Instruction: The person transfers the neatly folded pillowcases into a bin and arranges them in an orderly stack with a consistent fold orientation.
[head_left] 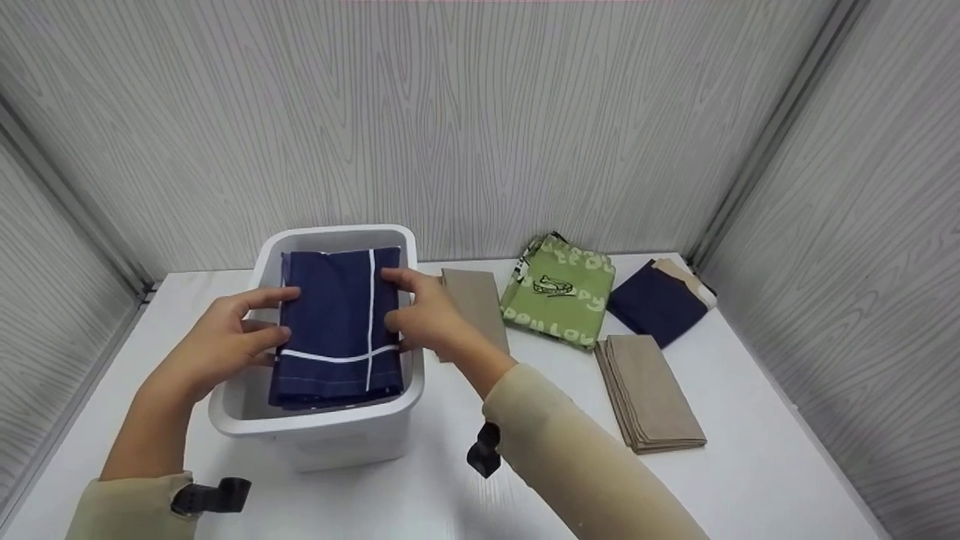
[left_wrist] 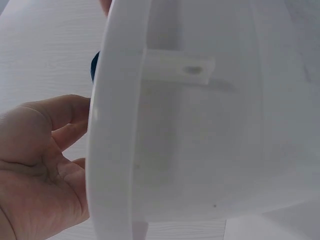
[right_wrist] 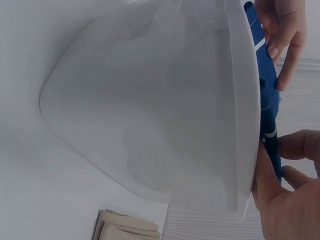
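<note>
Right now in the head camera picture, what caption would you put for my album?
Two hands, left hand and right hand, hold a folded navy cloth over a white bin.

Looked like a staged recording booth, not a home: white tabletop (head_left: 750, 480) boxed in by grey wood-grain wall panels (head_left: 480, 112) with metal corner strips (head_left: 772, 142). Folded cloths were laid out in separate piles beside a white plastic bin (head_left: 330, 435).

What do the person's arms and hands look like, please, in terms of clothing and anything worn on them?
Both hands, left hand and right hand, are bare, with no gloves or rings visible. Both arms wear beige long sleeves, the left one pushed back. A black strap sits at each wrist.
</note>
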